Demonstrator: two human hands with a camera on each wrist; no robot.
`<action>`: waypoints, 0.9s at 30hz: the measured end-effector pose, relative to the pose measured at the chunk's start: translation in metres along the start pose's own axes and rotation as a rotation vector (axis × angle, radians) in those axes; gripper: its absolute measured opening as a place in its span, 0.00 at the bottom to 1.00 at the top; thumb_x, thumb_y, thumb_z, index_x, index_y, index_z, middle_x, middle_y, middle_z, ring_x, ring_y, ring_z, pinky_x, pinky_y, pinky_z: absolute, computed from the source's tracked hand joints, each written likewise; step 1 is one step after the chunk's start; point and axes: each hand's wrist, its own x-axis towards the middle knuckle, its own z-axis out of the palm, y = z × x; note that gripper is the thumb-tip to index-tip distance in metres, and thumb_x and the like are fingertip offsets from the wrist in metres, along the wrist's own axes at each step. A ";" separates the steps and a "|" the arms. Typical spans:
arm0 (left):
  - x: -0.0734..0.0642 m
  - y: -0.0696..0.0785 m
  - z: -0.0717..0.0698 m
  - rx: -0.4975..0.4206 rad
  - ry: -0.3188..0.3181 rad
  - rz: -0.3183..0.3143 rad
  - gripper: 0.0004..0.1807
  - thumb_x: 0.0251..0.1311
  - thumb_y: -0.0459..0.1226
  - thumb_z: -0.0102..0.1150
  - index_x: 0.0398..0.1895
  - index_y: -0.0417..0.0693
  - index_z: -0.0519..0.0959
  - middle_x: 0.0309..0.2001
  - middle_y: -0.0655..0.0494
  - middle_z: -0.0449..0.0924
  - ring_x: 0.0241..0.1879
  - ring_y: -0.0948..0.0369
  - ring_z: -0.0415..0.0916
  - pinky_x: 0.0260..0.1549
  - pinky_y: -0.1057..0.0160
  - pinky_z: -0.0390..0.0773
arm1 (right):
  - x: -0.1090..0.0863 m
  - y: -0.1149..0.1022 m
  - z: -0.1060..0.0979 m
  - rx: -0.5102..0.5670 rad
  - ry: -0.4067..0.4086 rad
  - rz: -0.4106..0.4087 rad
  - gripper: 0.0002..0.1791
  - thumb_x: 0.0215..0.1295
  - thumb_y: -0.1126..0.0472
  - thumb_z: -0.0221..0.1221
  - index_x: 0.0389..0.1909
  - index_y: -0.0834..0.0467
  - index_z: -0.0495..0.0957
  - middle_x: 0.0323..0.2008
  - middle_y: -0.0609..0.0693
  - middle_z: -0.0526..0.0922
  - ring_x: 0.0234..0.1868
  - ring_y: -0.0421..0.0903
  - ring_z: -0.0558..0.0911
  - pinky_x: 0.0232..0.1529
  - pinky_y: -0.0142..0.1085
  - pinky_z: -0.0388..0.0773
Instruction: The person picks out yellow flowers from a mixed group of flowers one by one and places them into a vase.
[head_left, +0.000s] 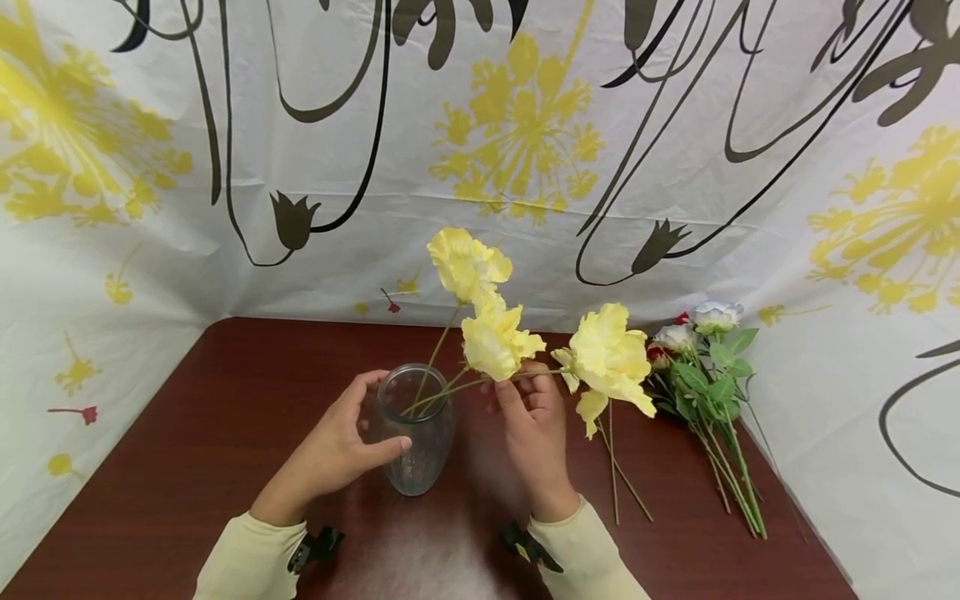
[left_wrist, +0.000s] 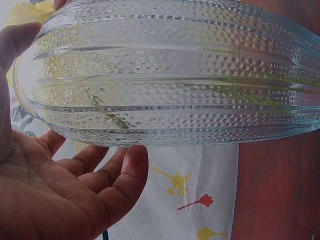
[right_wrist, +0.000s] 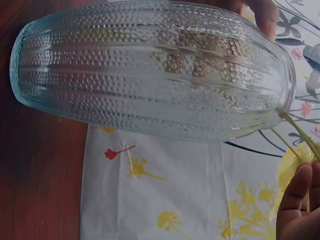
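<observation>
A clear glass vase (head_left: 412,467) with ribbed, dimpled sides stands upright on the table. My left hand (head_left: 337,450) holds it around the upper part, thumb on the near side and fingers on the far left; the left wrist view shows fingertips against the glass (left_wrist: 165,75). Yellow artificial flowers (head_left: 495,340) lean out of the vase mouth, their stems inside. My right hand (head_left: 536,433), beside the rim, pinches the stem (right_wrist: 296,127) of a yellow flower (head_left: 609,358) that tilts far to the right. Petals partly cover the right fingers.
To the right lies a bunch of artificial roses (head_left: 712,375), white and red, with green leaves. Loose thin stems (head_left: 615,475) lie beneath the right-hand yellow flower. A patterned white cloth (head_left: 337,275) hangs behind the dark red table (head_left: 172,433) and along its sides.
</observation>
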 end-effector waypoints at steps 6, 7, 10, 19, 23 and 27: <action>0.000 0.000 -0.002 0.008 0.003 0.010 0.42 0.54 0.45 0.73 0.69 0.52 0.61 0.61 0.52 0.68 0.60 0.52 0.66 0.52 0.43 0.70 | 0.000 0.003 0.007 -0.042 -0.015 0.048 0.10 0.72 0.66 0.57 0.50 0.66 0.74 0.40 0.60 0.84 0.31 0.49 0.80 0.36 0.36 0.79; 0.000 0.001 -0.002 0.007 0.006 0.011 0.42 0.54 0.44 0.73 0.69 0.51 0.61 0.61 0.52 0.68 0.60 0.52 0.66 0.52 0.42 0.70 | 0.001 0.003 0.009 -0.053 -0.017 0.048 0.10 0.72 0.66 0.57 0.50 0.66 0.74 0.40 0.61 0.83 0.30 0.48 0.79 0.36 0.36 0.79; 0.000 0.002 -0.002 0.011 0.011 0.010 0.43 0.54 0.44 0.73 0.70 0.50 0.61 0.62 0.51 0.68 0.61 0.52 0.66 0.52 0.43 0.70 | 0.001 0.004 0.013 -0.083 -0.013 0.053 0.10 0.71 0.65 0.58 0.48 0.67 0.76 0.36 0.60 0.81 0.29 0.47 0.79 0.36 0.36 0.79; 0.000 0.000 0.000 0.002 0.017 0.020 0.42 0.53 0.43 0.74 0.69 0.51 0.62 0.61 0.52 0.69 0.60 0.52 0.67 0.51 0.44 0.71 | -0.001 0.011 0.024 -0.061 -0.029 0.092 0.12 0.70 0.67 0.59 0.51 0.66 0.77 0.44 0.56 0.82 0.44 0.47 0.80 0.44 0.35 0.77; 0.000 0.000 0.001 0.003 0.017 0.021 0.42 0.53 0.43 0.74 0.69 0.51 0.61 0.61 0.51 0.69 0.60 0.52 0.67 0.50 0.44 0.71 | 0.000 0.013 0.027 -0.043 -0.086 0.102 0.10 0.70 0.66 0.59 0.48 0.68 0.76 0.46 0.58 0.81 0.50 0.50 0.81 0.50 0.37 0.77; 0.000 0.000 0.001 0.005 0.009 0.010 0.42 0.54 0.44 0.73 0.70 0.51 0.60 0.62 0.50 0.69 0.61 0.51 0.66 0.51 0.43 0.71 | -0.001 0.016 0.027 -0.064 -0.161 0.076 0.08 0.70 0.66 0.59 0.45 0.66 0.77 0.47 0.57 0.80 0.50 0.48 0.81 0.51 0.39 0.76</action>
